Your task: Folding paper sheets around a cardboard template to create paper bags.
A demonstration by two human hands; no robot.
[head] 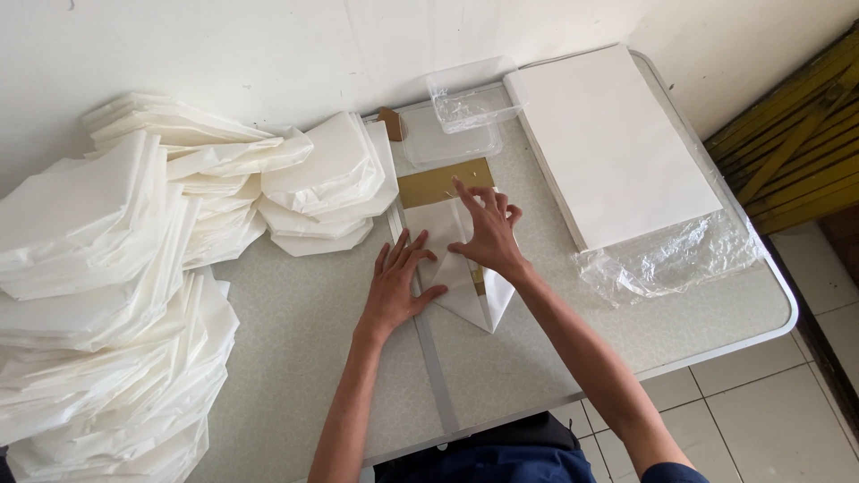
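Observation:
My left hand [396,286] lies flat with spread fingers on a white paper sheet [465,300] folded to a point near the table's front. My right hand [483,233] presses on the upper part of the same sheet, fingers spread, index tip near a brown cardboard template [438,183] that lies under the paper. The sheet's pointed end faces me.
A tall stack of white paper [608,143] on clear plastic wrap [671,259] sits at the right. Two clear plastic containers [470,98] stand by the wall. Large piles of folded white paper [116,268] fill the left side of the grey table [304,340].

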